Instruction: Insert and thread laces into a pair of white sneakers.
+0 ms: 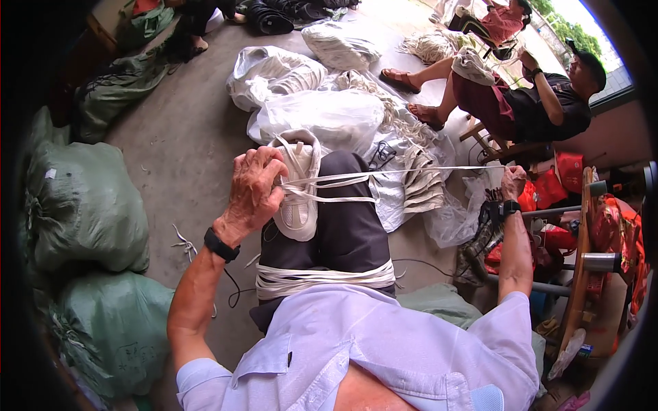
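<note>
A pale beige sneaker (298, 214) rests on my left thigh, its toe toward me. My left hand (258, 183) is curled around the side of the sneaker, fingers at the lacing area. Out to the right, my right hand (513, 182) pinches the end of a white shoelace (439, 168), which is stretched taut from the sneaker. Other loops of lace run from the sneaker's eyelets across my right knee. Across my lap lies a bundle of white laces (325, 277).
Ahead lie white plastic bags (315, 116) and a stack of shoe pieces (423, 179). Stuffed green sacks (89, 205) line the left. A seated person (548, 103) works at far right. Red bags (548, 188) and a wooden frame (577, 274) with metal rods stand near my right arm.
</note>
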{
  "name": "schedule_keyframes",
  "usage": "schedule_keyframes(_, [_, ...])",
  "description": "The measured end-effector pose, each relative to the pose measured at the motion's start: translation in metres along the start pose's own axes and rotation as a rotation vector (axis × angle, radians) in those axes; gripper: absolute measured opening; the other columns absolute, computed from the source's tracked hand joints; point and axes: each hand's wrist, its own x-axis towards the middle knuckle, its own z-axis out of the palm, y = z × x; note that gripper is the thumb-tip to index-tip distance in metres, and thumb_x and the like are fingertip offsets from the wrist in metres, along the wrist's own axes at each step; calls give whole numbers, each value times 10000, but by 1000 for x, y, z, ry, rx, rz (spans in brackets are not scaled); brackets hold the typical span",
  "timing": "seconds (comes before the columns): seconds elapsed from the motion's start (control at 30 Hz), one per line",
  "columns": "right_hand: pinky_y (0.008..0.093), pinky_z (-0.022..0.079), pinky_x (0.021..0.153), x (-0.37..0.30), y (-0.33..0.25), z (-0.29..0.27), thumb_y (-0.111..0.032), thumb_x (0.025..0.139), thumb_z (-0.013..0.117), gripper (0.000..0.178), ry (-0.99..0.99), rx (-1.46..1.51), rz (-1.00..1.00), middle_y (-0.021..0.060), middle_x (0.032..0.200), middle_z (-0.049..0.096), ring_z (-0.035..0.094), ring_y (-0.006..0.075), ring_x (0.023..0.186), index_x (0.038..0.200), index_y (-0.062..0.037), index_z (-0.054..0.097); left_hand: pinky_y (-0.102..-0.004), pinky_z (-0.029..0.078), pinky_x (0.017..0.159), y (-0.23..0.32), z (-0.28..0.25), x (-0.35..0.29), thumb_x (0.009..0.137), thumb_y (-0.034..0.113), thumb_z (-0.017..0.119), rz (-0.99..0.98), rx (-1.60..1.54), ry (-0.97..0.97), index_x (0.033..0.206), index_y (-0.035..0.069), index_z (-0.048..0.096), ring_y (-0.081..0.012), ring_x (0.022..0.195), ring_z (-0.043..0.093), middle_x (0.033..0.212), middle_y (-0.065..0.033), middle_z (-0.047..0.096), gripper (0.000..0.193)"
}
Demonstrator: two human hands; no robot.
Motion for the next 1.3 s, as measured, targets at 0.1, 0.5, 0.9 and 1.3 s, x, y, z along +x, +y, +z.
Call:
schedule_keyframes(0.1, [422, 536, 733, -14, -19, 5, -221, 818, 711, 204, -100, 22, 49, 179, 818, 699, 689, 322, 796, 788, -23, 672, -426, 370, 944, -5, 5, 1, 694, 29, 645, -62, -90, 27, 923, 75, 610, -280, 1062, 533, 1133, -75, 575, 235])
schedule_keyframes(0.5, [434, 424, 771, -242, -370, -72, -109, 812, 708, 236, -563, 800, -1110, 130, 883, 586, 578, 327, 832, 985, -29, 569, -449, 355, 1019, -19, 7, 34, 815, 92, 678, 81, 5, -98, 982, 100, 653, -260, 1119, 573, 1137, -54, 642, 170])
schedule_keyframes(0.9, [458, 466, 581, -264, -400, -63, -86, 860, 640, 108, -728, 934, -962, 171, 677, 596, 627, 387, 665, 895, -34, 552, -472, 366, 995, -22, 6, 38, 791, 70, 662, 133, 28, -101, 895, 73, 606, -278, 1071, 584, 1025, -84, 612, 118])
schedule_keyframes(1.3, [363, 399, 779, -218, -373, -69, -123, 828, 696, 98, -931, 803, -800, 116, 700, 631, 583, 266, 665, 848, -33, 665, -446, 355, 1025, -61, -116, 4, 814, 63, 667, -77, 442, 98, 846, 47, 595, -315, 1203, 500, 1278, -108, 551, 81])
